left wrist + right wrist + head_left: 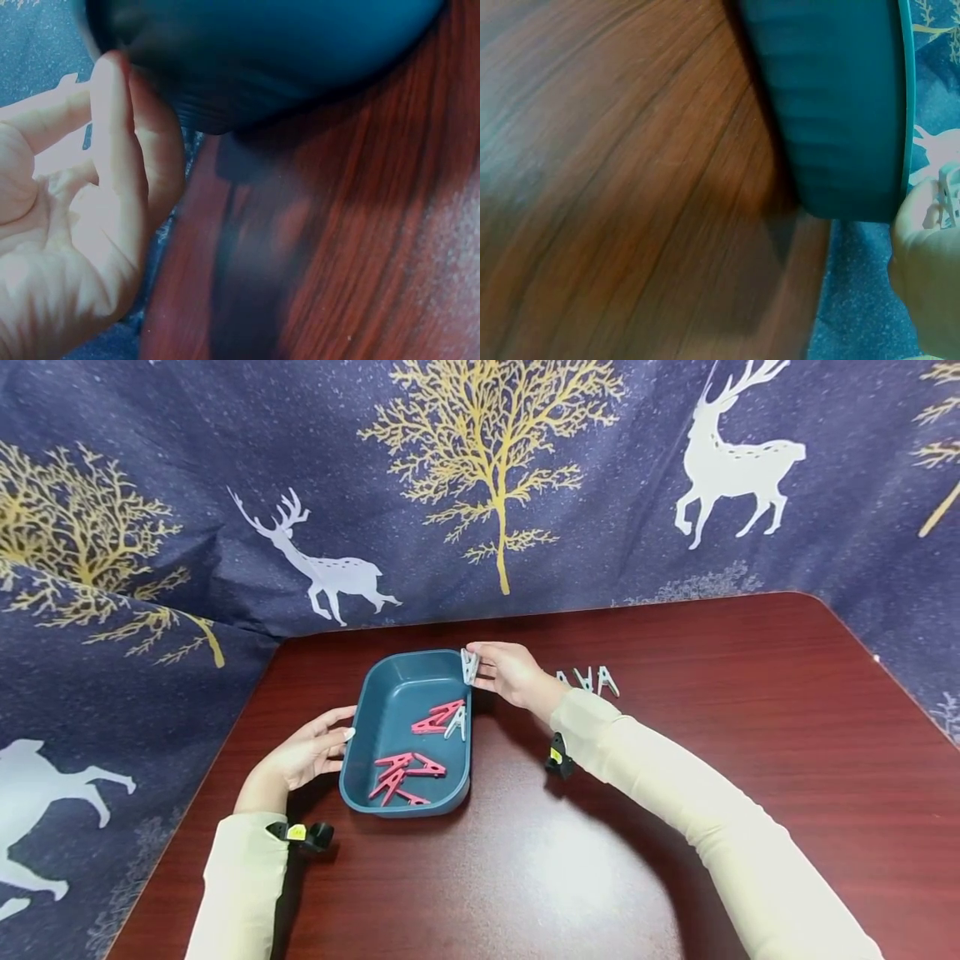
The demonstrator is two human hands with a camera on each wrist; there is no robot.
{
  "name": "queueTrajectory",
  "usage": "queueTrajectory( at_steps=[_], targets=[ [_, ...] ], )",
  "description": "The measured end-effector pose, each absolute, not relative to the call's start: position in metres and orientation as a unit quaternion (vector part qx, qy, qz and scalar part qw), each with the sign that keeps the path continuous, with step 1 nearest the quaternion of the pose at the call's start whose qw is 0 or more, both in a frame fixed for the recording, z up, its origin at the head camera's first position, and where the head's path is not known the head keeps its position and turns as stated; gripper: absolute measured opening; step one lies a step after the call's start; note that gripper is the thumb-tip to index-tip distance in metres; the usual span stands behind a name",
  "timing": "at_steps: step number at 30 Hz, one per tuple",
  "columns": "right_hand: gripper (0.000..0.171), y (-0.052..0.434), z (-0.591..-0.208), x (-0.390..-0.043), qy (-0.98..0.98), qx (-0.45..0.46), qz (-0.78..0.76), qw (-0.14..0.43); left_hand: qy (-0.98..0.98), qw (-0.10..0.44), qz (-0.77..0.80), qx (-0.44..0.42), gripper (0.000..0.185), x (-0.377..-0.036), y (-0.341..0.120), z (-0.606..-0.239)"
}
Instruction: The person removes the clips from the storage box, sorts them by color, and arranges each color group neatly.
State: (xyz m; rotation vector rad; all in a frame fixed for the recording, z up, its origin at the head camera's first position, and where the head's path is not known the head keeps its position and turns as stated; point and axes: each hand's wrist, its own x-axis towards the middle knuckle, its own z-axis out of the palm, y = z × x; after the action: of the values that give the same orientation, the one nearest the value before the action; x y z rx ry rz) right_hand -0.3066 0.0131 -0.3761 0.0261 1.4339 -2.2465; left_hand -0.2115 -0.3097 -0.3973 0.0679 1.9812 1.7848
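My right hand (512, 672) pinches a white clothespin (469, 667) over the far right corner of a blue plastic bin (438, 808). In the right wrist view that hand (928, 262) is at the picture's edge beside the bin's corner, part of the white clothespin (950, 195) showing. My left hand (303, 752) touches the bin's left side, its fairly straight fingers against the wall and rim. Inside the bin lie several red clothespins (426, 766) near the front, a few more red clothespins (431, 724) at the right, and one white clothespin (456, 724) beside them.
More white clothespins (606, 681) lie on the dark red wooden table (712, 718) behind my right wrist, partly hidden by it. A blue cloth (585, 560) with deer and trees hangs behind the table. Both wrists wear black camera mounts (300, 833).
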Motion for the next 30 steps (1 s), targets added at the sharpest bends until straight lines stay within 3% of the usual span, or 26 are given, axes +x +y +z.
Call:
queueTrajectory(
  at_steps=[13,30],
  targets=[
    [0.043,0.034,-0.377,-0.294,0.538,0.042,-0.806,0.241,0.697,0.240,0.674,0.046,0.033,-0.210,-0.311,-0.395],
    [0.042,0.067,-0.385,-0.284,0.543,0.061,-0.803,0.237,0.706,0.243,0.664,0.041,0.035,-0.210,-0.310,-0.400]
  ],
)
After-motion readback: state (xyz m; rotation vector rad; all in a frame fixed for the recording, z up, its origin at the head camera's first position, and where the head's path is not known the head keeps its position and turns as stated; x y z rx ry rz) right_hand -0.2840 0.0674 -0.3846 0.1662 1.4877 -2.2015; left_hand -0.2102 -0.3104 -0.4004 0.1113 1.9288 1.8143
